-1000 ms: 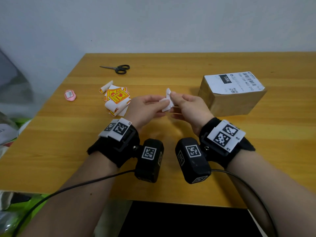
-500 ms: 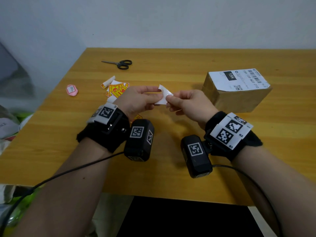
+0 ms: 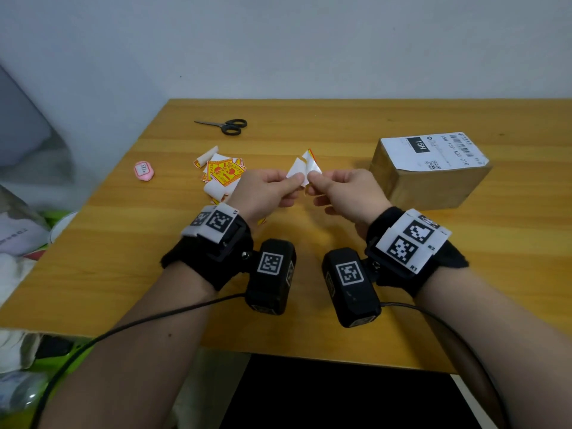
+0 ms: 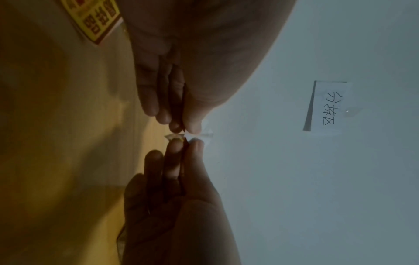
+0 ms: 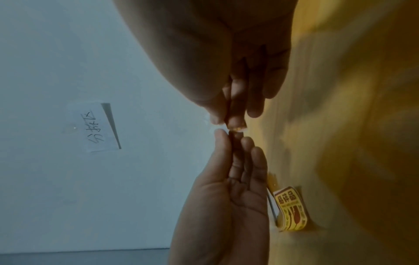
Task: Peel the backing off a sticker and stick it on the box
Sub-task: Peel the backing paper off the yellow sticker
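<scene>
The left hand (image 3: 266, 193) and right hand (image 3: 346, 193) meet thumb to thumb above the table (image 3: 309, 329), each pinching one layer of a small sticker (image 3: 312, 162) between thumb and forefinger. The left thumb and finger clamp the white backing (image 3: 295, 169); the right thumb and finger clamp the other flap, whose top corner shows a sliver of red and yellow print. The remaining fingers of both hands curl loosely underneath, holding nothing more. In the wrist views the fingertips press almost against each other, with only a crumpled scrap of paper showing between them.

The two layers have parted at the top and spread into a V, but they look joined low down by the thumbs, so I judge the peel to be begun and not finished. What remains is to pull the backing fully free, carry the sticker over, and press it down.

The sticker is small, thin and curled, white on the sides facing the head camera. It is held in the air over the middle of the table, near the box (image 3: 430, 171) but well short of touching it. The brown box stands to the right with a white shipping label (image 3: 433, 151) covering its top. A heap of spare stickers (image 3: 223, 174) lies behind the left hand.
</scene>
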